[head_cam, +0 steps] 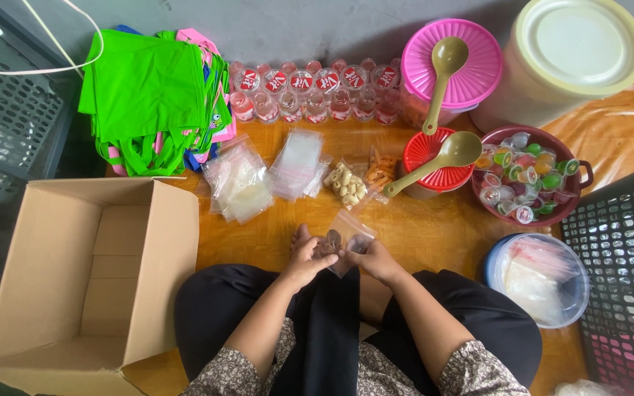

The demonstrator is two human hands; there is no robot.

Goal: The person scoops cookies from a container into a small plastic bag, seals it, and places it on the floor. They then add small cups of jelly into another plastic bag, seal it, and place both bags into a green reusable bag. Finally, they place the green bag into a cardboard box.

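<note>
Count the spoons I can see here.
2. One spoon lies across the pink lid at the back. The other spoon rests on the red lid just in front of it, handle pointing toward the snack bags. Others could be hidden inside containers.

The hands hide most of the small brown snack.

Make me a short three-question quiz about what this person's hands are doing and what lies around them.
1. True or false: both hands hold the small clear bag.
2. Which lies at the person's left? A) open cardboard box B) maroon bowl of jelly cups
3. What rests on the red lid?

Key:
1. True: left hand and right hand grip it, brown snacks inside.
2. A
3. A green spoon.
</note>
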